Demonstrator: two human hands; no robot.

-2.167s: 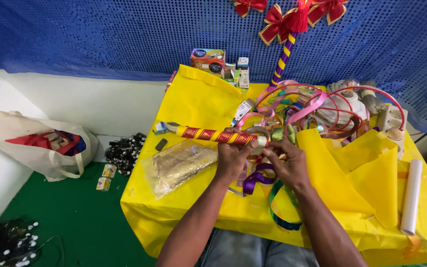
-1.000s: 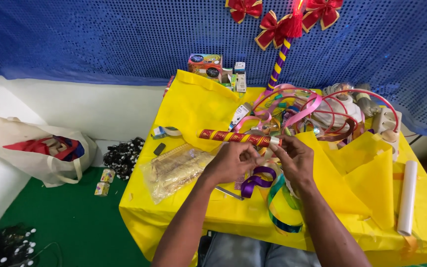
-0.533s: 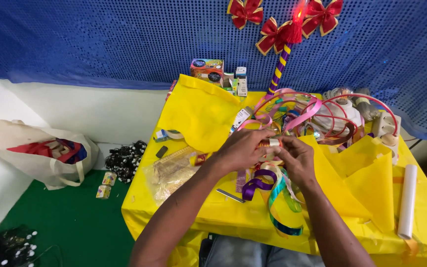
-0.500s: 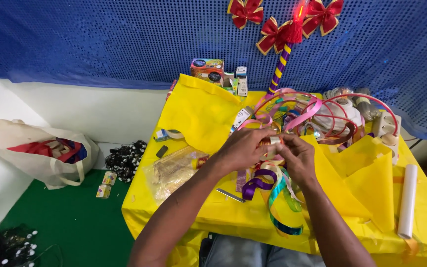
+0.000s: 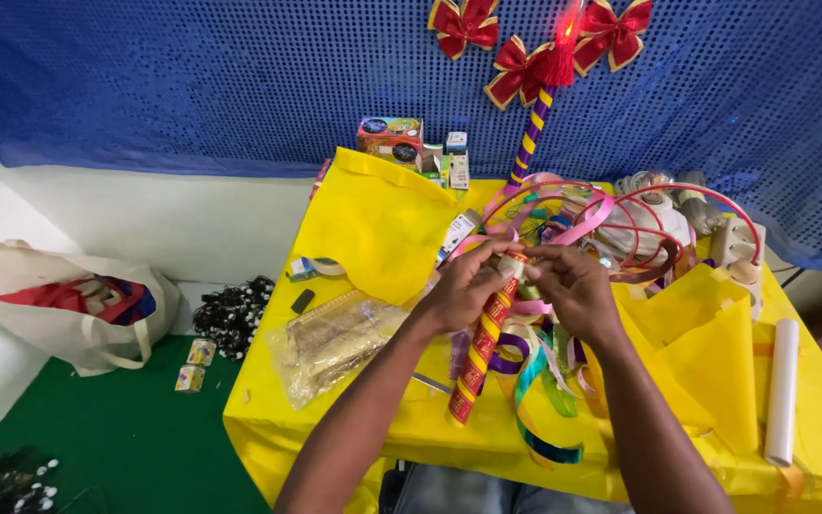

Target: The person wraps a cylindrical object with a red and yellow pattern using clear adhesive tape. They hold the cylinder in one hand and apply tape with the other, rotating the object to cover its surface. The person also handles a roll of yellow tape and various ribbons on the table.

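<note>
My left hand (image 5: pixel 463 286) grips the upper end of a stick wrapped in red and gold ribbon (image 5: pixel 479 352), which hangs almost upright with its lower end toward me. My right hand (image 5: pixel 573 286) pinches the same top end from the right. Both hands hover over a yellow-covered table (image 5: pixel 373 219). Under them lie loose curls of purple, green and teal ribbon (image 5: pixel 535 400). Behind the hands sits a tangle of pink and red ribbon hoops (image 5: pixel 611 214).
A clear bag of tan sticks (image 5: pixel 330 338) lies left of my hands; tape roll (image 5: pixel 321 267) beyond it. A white paper roll (image 5: pixel 782 390) lies at right. Boxes (image 5: pixel 392 140) and a purple-gold pole with red bows (image 5: pixel 535 114) stand at the back. A cloth bag (image 5: pixel 59 305) sits on the floor.
The red and gold stick lay crosswise on the table; it has been swung up until it hangs nearly vertical from my hands, which now meet at its top end.
</note>
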